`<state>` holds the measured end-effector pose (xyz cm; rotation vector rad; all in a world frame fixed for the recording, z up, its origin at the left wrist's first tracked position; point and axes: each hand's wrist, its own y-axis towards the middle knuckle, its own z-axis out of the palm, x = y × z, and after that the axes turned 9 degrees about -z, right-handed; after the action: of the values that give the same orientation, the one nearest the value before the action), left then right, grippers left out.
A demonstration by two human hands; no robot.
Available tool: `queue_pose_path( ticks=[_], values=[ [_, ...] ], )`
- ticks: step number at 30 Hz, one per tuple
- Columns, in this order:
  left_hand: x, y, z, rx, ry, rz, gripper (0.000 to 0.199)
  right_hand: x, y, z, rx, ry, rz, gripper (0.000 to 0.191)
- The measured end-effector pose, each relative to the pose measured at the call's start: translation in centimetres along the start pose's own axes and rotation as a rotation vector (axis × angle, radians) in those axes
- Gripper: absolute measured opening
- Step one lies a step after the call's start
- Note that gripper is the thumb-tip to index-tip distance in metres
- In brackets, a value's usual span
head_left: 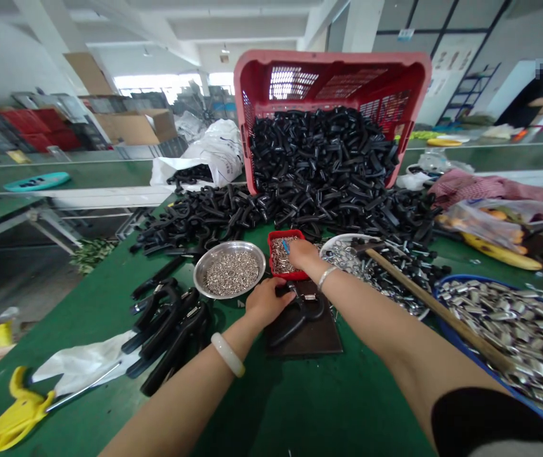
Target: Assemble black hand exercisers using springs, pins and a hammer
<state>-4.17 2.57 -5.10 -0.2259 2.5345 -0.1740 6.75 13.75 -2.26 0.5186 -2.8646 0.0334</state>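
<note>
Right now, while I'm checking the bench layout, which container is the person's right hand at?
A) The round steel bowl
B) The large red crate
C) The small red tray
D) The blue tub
C. The right hand lies over the right side of the small red tray, which holds small metal pieces.
</note>
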Motion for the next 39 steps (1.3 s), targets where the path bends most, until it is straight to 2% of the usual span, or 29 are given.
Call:
queue_pose_path(
  ticks=[5,10,14,16,19,23,28,39],
  values=[
    [0.4,0.1,0.1,-0.005,-0.054,0.026,0.042,-0.1,2.0,1.2,-0.055,0.096,0.050,0.027],
    [0.7,0.3,0.2,0.016,-0.092,0.028,0.042,-1.9,0.8,0.2,-0.188,0.256,0.056,0.035],
    [1.0,0.6,0.4,0.030,-0.113,0.042,0.043,-2.5,-3.8,-0.1,-0.283,0.465,0.025,0.033],
    [1.1,0.6,0.5,0.029,-0.109,0.054,0.043,-2.4,-7.1,0.5,-0.372,0.762,-0.014,0.027],
    [1.0,0.7,0.5,0.034,-0.089,0.062,0.042,-2.0,-11.6,2.0,-0.363,0.983,-0.058,0.023],
    [0.8,0.5,0.3,0.029,-0.072,0.070,0.042,-1.7,-14.1,3.6,-0.420,1.028,-0.027,0.024],
    [0.8,0.5,0.3,0.023,-0.079,0.078,0.042,-1.4,-13.7,3.9,-0.503,1.070,-0.010,0.028],
    [0.6,0.4,0.2,0.025,-0.069,0.053,0.043,-1.1,-13.7,3.7,-0.485,0.935,-0.023,0.028]
  ],
)
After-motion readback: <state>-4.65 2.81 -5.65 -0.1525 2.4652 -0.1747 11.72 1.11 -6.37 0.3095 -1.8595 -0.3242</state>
